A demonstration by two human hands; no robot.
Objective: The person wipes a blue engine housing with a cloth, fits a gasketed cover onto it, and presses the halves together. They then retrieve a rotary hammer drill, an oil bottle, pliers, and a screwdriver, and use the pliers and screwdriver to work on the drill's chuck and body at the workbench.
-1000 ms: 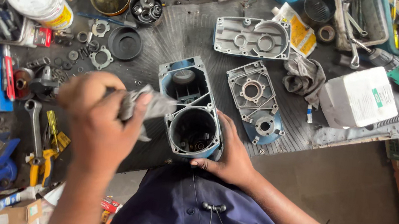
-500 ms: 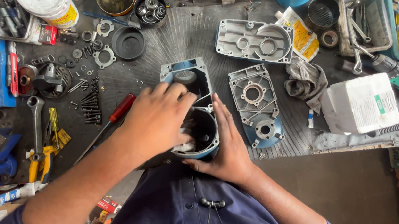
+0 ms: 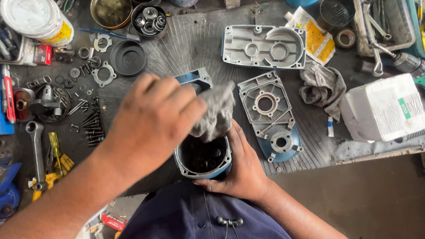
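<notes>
The left hand (image 3: pixel 152 121) is clenched around a crumpled grey rag (image 3: pixel 215 113), pinching it between thumb and fingers and holding it just above the round mouth of a blue metal housing (image 3: pixel 203 157). The rag hangs against the top edge of that opening; whether it reaches inside I cannot tell. The right hand (image 3: pixel 241 166) grasps the housing from its right side, palm against the outer wall and fingers curled under the lower rim, holding it against the dark ribbed surface (image 3: pixel 188 44) close to the person's chest. The bore of the housing is dark and looks greasy.

Just right of the right hand lies a grey gearbox cover plate (image 3: pixel 270 114) with round bearing seats, and beyond it, farther from the body, a second, longer grey cover (image 3: pixel 263 46). A loose grey cloth (image 3: pixel 322 88) sits right of these, next to a white plastic canister (image 3: pixel 382 107). Left of the left hand are scattered dark screws (image 3: pixel 90 121), a flat gasket ring (image 3: pixel 103 74), a black round cap (image 3: pixel 127 58) and a tin of bearings (image 3: pixel 148 20). A spanner (image 3: pixel 37 152) and a yellow-handled screwdriver (image 3: pixel 56 147) lie near the left forearm.
</notes>
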